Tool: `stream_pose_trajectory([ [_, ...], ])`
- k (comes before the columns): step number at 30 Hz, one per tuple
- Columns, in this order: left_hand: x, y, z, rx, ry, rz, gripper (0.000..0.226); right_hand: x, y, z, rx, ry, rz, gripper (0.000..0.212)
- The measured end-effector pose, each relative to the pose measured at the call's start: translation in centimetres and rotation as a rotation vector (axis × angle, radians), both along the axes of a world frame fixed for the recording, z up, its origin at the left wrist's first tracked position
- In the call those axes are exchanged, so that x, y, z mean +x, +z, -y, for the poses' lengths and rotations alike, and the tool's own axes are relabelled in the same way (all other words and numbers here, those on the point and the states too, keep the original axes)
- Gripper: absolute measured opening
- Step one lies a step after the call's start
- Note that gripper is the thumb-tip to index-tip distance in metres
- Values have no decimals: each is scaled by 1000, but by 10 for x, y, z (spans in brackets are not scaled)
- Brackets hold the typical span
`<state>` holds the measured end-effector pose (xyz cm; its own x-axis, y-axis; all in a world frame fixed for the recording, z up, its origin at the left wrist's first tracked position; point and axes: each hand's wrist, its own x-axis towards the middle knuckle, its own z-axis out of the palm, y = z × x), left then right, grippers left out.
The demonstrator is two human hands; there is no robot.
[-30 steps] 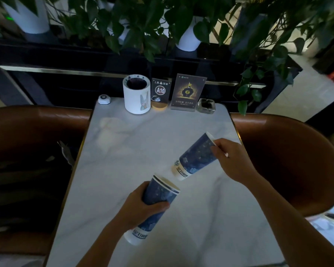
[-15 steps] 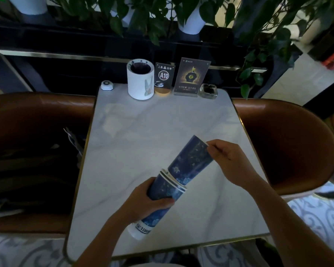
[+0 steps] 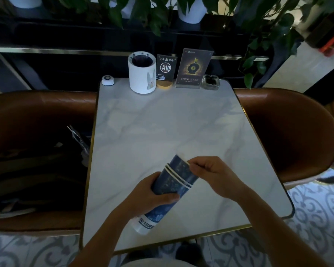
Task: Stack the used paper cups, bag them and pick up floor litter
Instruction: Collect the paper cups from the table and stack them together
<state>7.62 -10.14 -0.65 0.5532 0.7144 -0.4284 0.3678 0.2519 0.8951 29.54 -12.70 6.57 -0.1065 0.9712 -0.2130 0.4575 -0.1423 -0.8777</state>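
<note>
A stack of dark blue paper cups (image 3: 172, 182) with white bases is held tilted over the near part of the white marble table (image 3: 162, 128). My left hand (image 3: 152, 193) wraps around the lower outer cup. My right hand (image 3: 210, 172) pinches the rim of the top cup, which sits nested in the others with several white rims showing close together. The white base of the stack points toward me at the lower left.
At the table's far edge stand a white cylindrical holder (image 3: 142, 73), an A10 table sign (image 3: 165, 69), an acrylic card stand (image 3: 193, 68), a glass ashtray (image 3: 210, 82) and a white call button (image 3: 108, 80). Brown chairs (image 3: 289, 132) flank the table; dark bags (image 3: 37, 170) fill the left one. Patterned floor tiles lie below.
My right hand pushed its cup down into the cup held by my left hand; the cups, apart a second ago, are now nested. The view has tilted downward.
</note>
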Motion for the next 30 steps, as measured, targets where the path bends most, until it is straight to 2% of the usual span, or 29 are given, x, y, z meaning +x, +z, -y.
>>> stream_pose_trajectory([
  [3, -2, -2, -1, 29, -14, -10, 55, -16, -9, 6, -70, 96, 20, 27],
  [9, -6, -7, 1, 45, -16, -9, 52, -23, -15, 12, -88, 92, 1, 28],
  [18, -6, -15, 3, 43, -73, -12, 49, -37, -33, 31, -14, 111, 142, 8],
  [21, -5, -17, 5, 38, -102, -19, 49, -38, -44, 38, -3, 68, 135, 19],
  [28, -2, -30, 15, -30, -136, -12, 49, -44, -55, 56, -1, -58, 129, 4],
  [30, 1, -34, 20, -29, -156, -17, 49, -43, -57, 63, 0, -78, 135, 5],
])
